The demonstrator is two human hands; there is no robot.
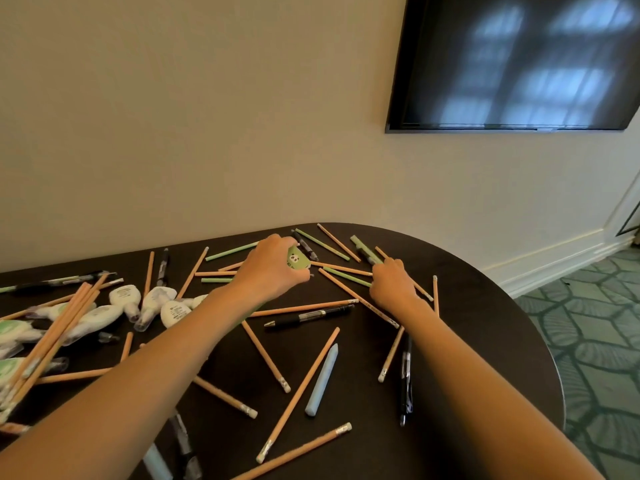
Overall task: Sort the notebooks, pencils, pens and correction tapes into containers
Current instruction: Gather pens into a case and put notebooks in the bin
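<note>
**Two hands deep in a loose scatter**

Both hands work the far side of the dark round-ended table [485,306]. My left hand [273,268] is curled shut around a small green correction tape with a panda face [295,260]. My right hand [393,282] bends down onto the slim green pen [363,252] and the pale wooden pencils [301,393] crossing under it; whether its fingers have closed on anything I cannot tell.

The risk, I judge, is my forearms sweeping pencils off the curved edge, or one pick dragging its crossed neighbours. The white correction tapes [159,303] lie heaped at left. No container or notebook is in view. Behind are a plain wall, a dark wall screen [512,60] and green patterned carpet [595,341].
</note>
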